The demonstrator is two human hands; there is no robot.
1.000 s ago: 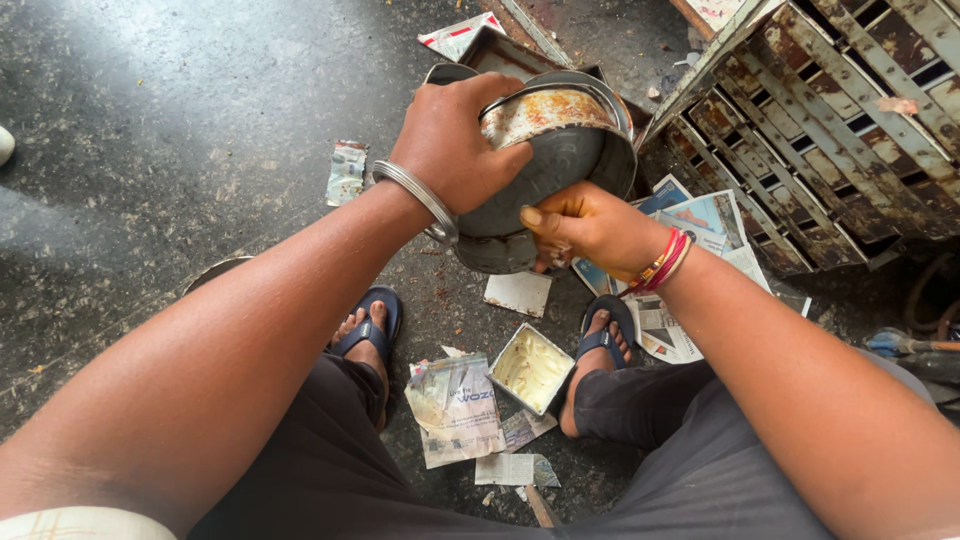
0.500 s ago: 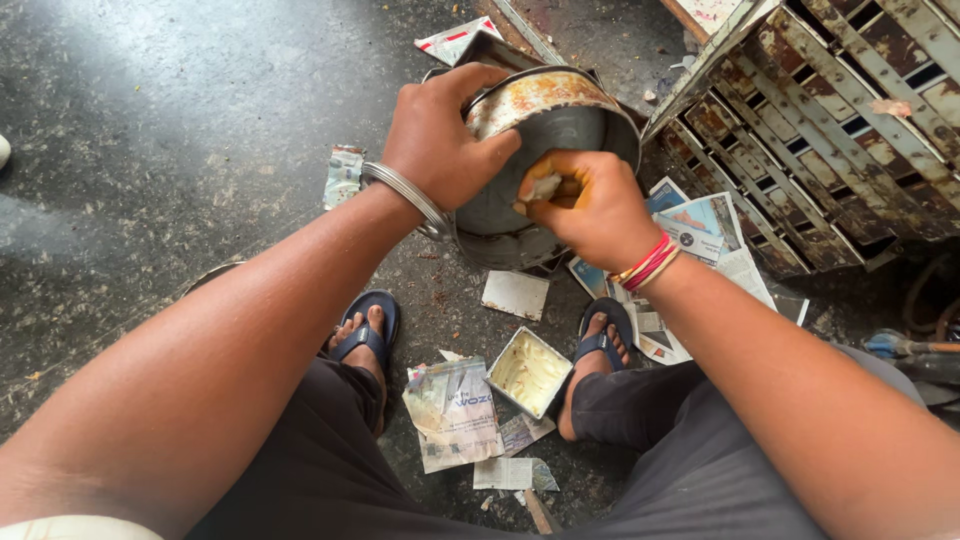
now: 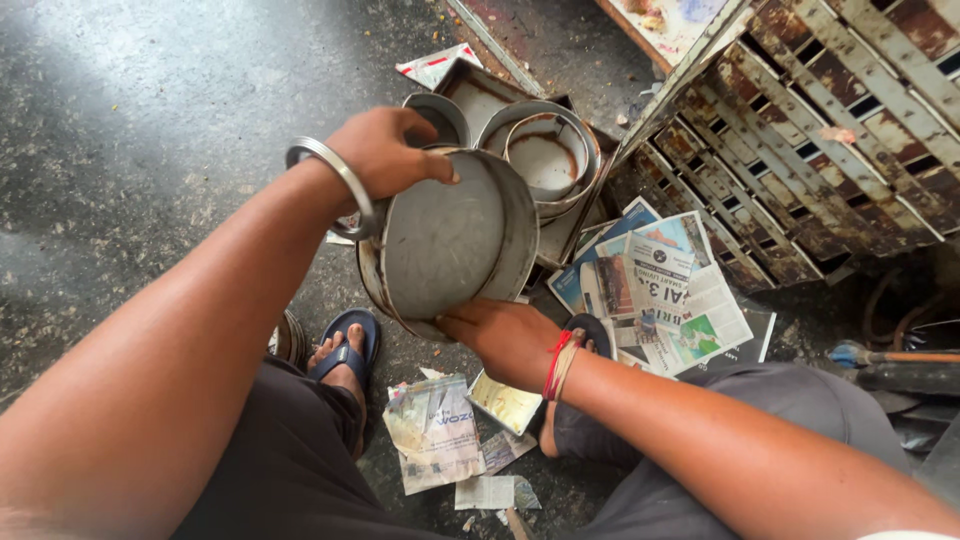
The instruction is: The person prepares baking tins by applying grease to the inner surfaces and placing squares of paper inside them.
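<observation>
A round grey metal pan (image 3: 445, 240) is held up on edge in front of me, its flat bottom turned toward the camera. My left hand (image 3: 385, 150), with a steel bangle at the wrist, grips its upper rim. My right hand (image 3: 500, 335), with red and yellow thread at the wrist, supports its lower rim from underneath. I cannot see whether the right hand holds anything else.
More round metal pans (image 3: 540, 150) lie on a square tray on the floor behind. Newspaper sheets (image 3: 660, 290) and torn scraps (image 3: 435, 430) lie around my sandalled feet (image 3: 345, 355). A rusty metal rack (image 3: 830, 130) stands at the right; a small square tin (image 3: 505, 405) lies below.
The pan has been turned over, so its bottom now faces me instead of its stained inside. My right hand dropped from the rim's inner side to beneath the pan.
</observation>
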